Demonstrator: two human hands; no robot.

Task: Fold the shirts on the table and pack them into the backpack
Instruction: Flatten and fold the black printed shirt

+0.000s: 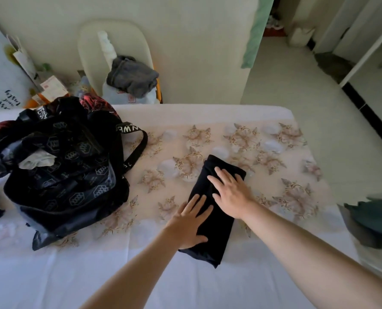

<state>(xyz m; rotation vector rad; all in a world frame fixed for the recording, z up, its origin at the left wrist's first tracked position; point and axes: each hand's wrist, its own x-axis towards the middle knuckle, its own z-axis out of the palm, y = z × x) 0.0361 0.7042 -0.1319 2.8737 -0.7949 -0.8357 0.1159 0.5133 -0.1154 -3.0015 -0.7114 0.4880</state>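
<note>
A cream chair [138, 41] stands against the far wall, with a crumpled grey garment [133, 75] on its seat and a white cloth [106, 46] draped down its back. Left of it sits a clutter of cartons and papers [51, 85]. A pale green cloth [255, 32] hangs at the wall's corner. A dark green cloth [373, 217] lies at the right edge.

Green cloth [376, 220] partly beyond right edge; backpack [74, 175] interior obscure.
</note>
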